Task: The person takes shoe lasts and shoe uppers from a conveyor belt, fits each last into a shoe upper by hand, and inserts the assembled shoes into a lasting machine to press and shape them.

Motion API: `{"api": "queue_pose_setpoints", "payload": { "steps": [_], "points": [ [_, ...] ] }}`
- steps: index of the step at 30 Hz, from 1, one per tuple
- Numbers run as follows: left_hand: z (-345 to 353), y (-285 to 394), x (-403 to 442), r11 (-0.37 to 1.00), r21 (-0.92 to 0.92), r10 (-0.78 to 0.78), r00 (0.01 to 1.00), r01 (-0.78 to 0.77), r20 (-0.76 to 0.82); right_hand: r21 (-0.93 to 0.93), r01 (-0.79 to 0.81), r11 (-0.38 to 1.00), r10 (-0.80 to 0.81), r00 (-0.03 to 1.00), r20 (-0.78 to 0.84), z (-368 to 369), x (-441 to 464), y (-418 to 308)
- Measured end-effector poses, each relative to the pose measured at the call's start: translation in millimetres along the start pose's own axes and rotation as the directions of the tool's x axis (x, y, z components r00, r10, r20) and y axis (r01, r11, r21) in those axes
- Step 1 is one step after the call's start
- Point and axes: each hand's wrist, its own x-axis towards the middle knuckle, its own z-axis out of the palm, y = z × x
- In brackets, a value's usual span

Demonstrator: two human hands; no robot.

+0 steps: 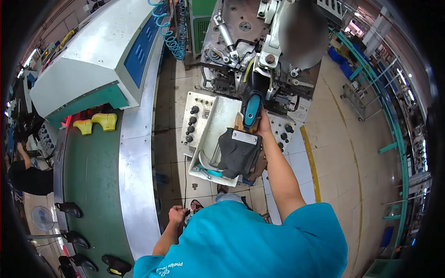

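Note:
A dark shoe upper with a teal sole piece [252, 109] sits in the clamps of a metal machine [245, 28], toe end under the machine's head. My right hand [264, 123] is beside the heel end of it, touching it from the right; its fingers are mostly hidden behind it. Low at the left, my left hand [176, 214] hangs near my body with its fingers curled, and whatever it may hold is too small to make out. A black cloth flap [238, 150] with a metal strip hangs below the shoe over a white tray [199, 172].
Control panels with black knobs [193, 121] flank the tray. On the left runs a green conveyor [95, 185] with a metal edge, carrying yellow shoe forms [105, 121] and several black shoes [76, 238]. A white-and-blue machine [88, 65] covers its far end. A co-worker [28, 176] is at far left.

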Motion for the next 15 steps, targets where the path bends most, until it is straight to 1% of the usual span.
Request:
{"api": "queue_pose_setpoints", "payload": {
  "steps": [4, 6, 7, 10, 11, 12, 14, 15],
  "points": [
    [10.5, -2.7, 3.1, 1.0, -0.014, 0.004, 1.0, -0.004, -0.021, 0.016, -0.018, 1.0, 0.018, 1.0, -0.005, 4.7, -4.3, -2.5],
    [14.8, -4.5, 0.4, 0.997, -0.071, -0.028, 0.999, 0.025, -0.033, 0.035, -0.063, 0.997, 0.063, 0.998, -0.008, 3.7, -4.9, -2.5],
    [17.3, -3.1, -1.8, 0.998, -0.051, -0.036, 0.997, 0.033, -0.061, 0.058, -0.07, 0.996, 0.069, 0.997, 0.034, 1.9, -4.3, -1.4],
    [22.8, -2.4, -7.5, 0.996, -0.063, -0.074, 0.993, 0.068, -0.09, 0.042, -0.093, 0.995, 0.092, 0.995, 0.03, 7.1, -11.5, -7.5],
    [26.9, -6.7, -3.8, 0.995, -0.075, -0.076, 0.991, 0.068, -0.109, 0.083, -0.071, 0.994, 0.067, 0.996, 0.052, 12.5, -17.2, -13.9],
    [28.1, -6.8, -3.2, 0.995, -0.074, -0.081, 0.991, 0.073, -0.108, 0.083, -0.076, 0.994, 0.072, 0.996, 0.05, 14.3, -19.9, -15.9],
    [32.2, -5.3, -0.7, 0.998, 0.006, -0.062, 0.99, 0.063, -0.129, 0.069, -0.062, 0.996, 0.058, 0.996, 0.062, 14.7, -19.8, -17.9],
    [33.7, -0.2, -0.4, 0.998, 0.006, -0.065, 0.989, 0.066, -0.13, 0.005, -0.025, 1.0, 0.025, 0.997, 0.069, 14.0, -17.3, -16.1]
  ]
}}
